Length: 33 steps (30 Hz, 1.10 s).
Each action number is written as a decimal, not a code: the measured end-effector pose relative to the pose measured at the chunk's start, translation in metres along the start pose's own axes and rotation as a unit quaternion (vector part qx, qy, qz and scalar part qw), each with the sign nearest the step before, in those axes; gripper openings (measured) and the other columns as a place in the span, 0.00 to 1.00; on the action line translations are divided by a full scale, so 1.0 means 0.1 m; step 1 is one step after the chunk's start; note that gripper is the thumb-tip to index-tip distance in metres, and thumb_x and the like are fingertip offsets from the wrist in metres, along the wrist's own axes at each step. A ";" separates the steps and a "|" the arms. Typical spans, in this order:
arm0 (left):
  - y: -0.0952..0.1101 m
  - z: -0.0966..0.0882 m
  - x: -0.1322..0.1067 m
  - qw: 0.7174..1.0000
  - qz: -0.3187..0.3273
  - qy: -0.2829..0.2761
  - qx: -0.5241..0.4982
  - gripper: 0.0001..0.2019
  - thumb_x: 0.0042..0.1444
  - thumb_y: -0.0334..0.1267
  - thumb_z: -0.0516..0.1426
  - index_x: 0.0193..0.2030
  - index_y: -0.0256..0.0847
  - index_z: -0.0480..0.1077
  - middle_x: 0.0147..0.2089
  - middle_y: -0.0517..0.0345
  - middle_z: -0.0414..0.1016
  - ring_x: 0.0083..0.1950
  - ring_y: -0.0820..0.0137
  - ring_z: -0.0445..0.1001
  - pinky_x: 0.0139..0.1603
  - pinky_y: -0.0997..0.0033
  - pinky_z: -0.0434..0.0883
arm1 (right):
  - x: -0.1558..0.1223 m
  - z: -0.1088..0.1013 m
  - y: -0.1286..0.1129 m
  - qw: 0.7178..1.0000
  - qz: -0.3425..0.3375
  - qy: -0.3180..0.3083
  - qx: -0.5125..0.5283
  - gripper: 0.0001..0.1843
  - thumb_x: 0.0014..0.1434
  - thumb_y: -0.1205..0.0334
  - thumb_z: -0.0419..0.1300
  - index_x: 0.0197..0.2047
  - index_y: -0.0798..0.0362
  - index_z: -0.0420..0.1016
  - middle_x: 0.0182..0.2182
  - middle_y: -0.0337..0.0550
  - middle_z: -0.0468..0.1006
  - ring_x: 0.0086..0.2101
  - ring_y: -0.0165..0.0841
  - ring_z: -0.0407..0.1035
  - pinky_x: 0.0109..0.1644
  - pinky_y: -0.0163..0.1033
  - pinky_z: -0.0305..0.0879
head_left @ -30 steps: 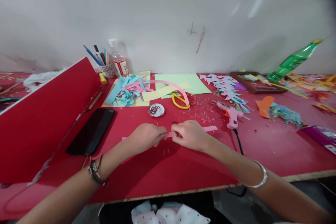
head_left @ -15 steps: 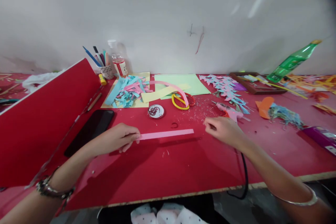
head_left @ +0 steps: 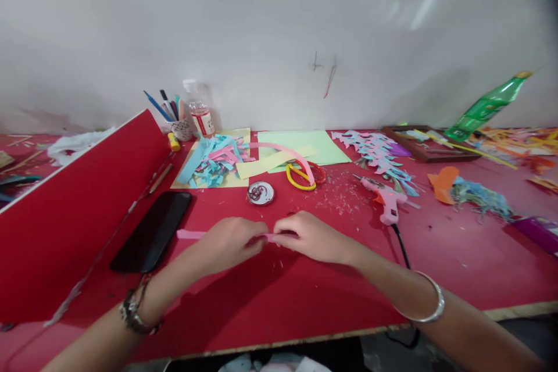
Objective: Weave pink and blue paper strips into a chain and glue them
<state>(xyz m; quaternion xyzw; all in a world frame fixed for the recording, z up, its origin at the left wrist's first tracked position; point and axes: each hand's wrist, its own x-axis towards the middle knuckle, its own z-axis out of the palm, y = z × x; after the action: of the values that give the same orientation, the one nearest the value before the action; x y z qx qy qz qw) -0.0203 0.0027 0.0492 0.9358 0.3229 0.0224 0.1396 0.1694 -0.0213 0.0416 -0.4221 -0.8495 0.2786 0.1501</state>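
Observation:
My left hand (head_left: 231, 241) and my right hand (head_left: 307, 236) meet near the middle of the red table (head_left: 279, 296). Both pinch a thin pink paper strip (head_left: 188, 235) between their fingertips. One end of the strip sticks out to the left of my left hand; the rest is hidden under my fingers. A black phone (head_left: 152, 229) lies just left of my left hand. A pink glue gun (head_left: 386, 196) with a black cord rests to the right of my right hand.
A red board (head_left: 74, 209) leans up at the left. Behind my hands lie a round tin (head_left: 260, 192), yellow and red scissors (head_left: 303, 175), blue and pink paper strips (head_left: 215, 157), green paper (head_left: 305, 145), a pen cup (head_left: 176, 122), a small bottle (head_left: 198, 110). A green bottle (head_left: 488, 106) and paper scraps are at the right.
My right hand came back from near the glue gun to the strip. The strip, held out flat by my left hand before, is now pinched between both hands.

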 end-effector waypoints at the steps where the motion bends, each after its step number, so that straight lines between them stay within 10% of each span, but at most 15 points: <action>1: 0.02 0.05 0.01 0.999 0.007 0.010 0.047 0.07 0.52 0.32 0.48 0.30 0.39 0.66 0.24 0.59 0.71 0.23 0.73 0.67 0.22 0.77 0.55 | 0.01 0.01 0.00 1.000 0.007 -0.010 0.017 0.17 0.58 0.56 0.47 0.24 0.56 0.66 0.19 0.37 0.69 0.23 0.25 0.62 0.27 0.30 0.52; 9: -0.33 0.23 -0.30 0.979 0.002 0.043 0.199 0.08 0.51 0.31 0.48 0.26 0.39 0.67 0.17 0.58 0.69 0.20 0.70 0.67 0.23 0.75 0.59 | -0.15 -0.12 0.14 0.988 0.056 -0.077 0.125 0.15 0.58 0.59 0.47 0.23 0.55 0.63 0.14 0.33 0.62 0.18 0.22 0.58 0.24 0.27 0.52; 13: -0.76 0.16 -0.79 0.979 -0.152 0.097 0.097 0.10 0.54 0.36 0.46 0.35 0.41 0.67 0.31 0.56 0.74 0.33 0.70 0.71 0.35 0.73 0.66 | -0.34 -0.25 0.35 0.976 0.134 -0.059 0.164 0.14 0.57 0.56 0.46 0.25 0.55 0.62 0.15 0.33 0.63 0.16 0.22 0.57 0.21 0.28 0.52; 17: -1.09 0.21 -1.28 0.910 -0.338 0.231 -0.060 0.22 0.53 0.45 0.47 0.53 0.36 0.56 0.55 0.48 0.62 0.55 0.66 0.62 0.52 0.67 0.61 | -0.44 -0.30 0.48 0.967 0.177 -0.028 0.182 0.15 0.57 0.53 0.46 0.26 0.54 0.62 0.16 0.33 0.62 0.18 0.24 0.59 0.22 0.29 0.53; 21: -1.18 0.32 -1.48 0.842 -0.469 0.224 -0.146 0.30 0.52 0.49 0.47 0.59 0.34 0.49 0.61 0.46 0.52 0.61 0.62 0.51 0.60 0.59 0.50 | -0.41 -0.28 0.49 0.965 0.186 -0.040 0.181 0.15 0.57 0.54 0.46 0.26 0.54 0.62 0.16 0.34 0.62 0.18 0.24 0.58 0.22 0.30 0.53; 33: -1.21 0.36 -1.64 0.866 -0.434 0.177 -0.176 0.34 0.51 0.53 0.46 0.62 0.42 0.41 0.66 0.57 0.41 0.65 0.65 0.41 0.62 0.60 0.43 | -0.37 -0.25 0.48 0.965 0.181 -0.057 0.179 0.15 0.56 0.53 0.46 0.26 0.55 0.63 0.17 0.34 0.63 0.19 0.24 0.58 0.22 0.30 0.52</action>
<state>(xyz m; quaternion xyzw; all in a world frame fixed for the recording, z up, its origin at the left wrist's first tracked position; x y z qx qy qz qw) -0.2180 -0.0152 -0.0104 0.6418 0.7062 0.1808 0.2381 0.2340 -0.0188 0.0324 -0.5183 -0.7025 0.4723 0.1217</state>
